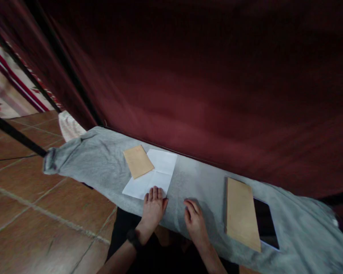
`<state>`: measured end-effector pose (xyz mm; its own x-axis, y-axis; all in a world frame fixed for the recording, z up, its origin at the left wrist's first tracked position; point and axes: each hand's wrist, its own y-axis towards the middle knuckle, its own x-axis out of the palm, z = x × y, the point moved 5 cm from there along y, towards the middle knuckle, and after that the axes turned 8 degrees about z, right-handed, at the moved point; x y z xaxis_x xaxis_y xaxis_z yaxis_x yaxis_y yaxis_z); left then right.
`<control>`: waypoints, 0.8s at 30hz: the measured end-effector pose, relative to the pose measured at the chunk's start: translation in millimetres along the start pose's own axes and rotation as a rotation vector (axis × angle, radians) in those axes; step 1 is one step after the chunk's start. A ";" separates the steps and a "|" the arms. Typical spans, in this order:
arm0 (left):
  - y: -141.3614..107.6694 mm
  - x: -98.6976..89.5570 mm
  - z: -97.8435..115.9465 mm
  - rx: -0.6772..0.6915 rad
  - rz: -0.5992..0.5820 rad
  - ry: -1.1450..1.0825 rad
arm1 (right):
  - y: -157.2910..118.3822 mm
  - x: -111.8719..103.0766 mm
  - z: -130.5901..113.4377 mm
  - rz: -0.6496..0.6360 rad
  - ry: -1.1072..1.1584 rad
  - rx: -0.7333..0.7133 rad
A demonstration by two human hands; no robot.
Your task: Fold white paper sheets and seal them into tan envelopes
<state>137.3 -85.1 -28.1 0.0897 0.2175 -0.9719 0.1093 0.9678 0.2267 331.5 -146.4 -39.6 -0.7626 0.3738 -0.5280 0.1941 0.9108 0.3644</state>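
Note:
White paper (163, 164) with a crease across it lies on the grey cloth (188, 179). On its upper left part rests a small tan envelope or folded sheet (138, 161). My left hand (154, 207), with a dark band at the wrist, lies flat over the paper's lower edge, its fingers stretched out and thumb apart. To the right of the paper, my right hand (194, 220) is over the cloth with its fingers curled loosely and nothing visible between them.
On the right, a larger tan stack or pad (241, 213) partly covers a dark-screened device (265, 224). A dark red curtain (188, 95) hangs behind the cloth. Black metal bars (17, 133) and tiled floor (45, 209) are at left.

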 end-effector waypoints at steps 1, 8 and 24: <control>1.7 -1.0 0.9 0.011 -0.030 0.024 | 5.7 6.9 -2.5 -0.001 0.013 -0.001; -0.9 -5.2 -5.7 0.157 -0.123 0.059 | 38.2 43.6 5.5 -0.072 0.173 0.333; -21.1 -8.9 23.7 0.589 0.130 -0.185 | 46.0 53.4 8.5 -0.080 0.561 0.760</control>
<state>157.6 -110.4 -22.8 0.3030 0.2525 -0.9189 0.6079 0.6914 0.3904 305.0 -83.0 -57.5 -0.9379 0.3468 -0.0122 0.3279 0.8743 -0.3579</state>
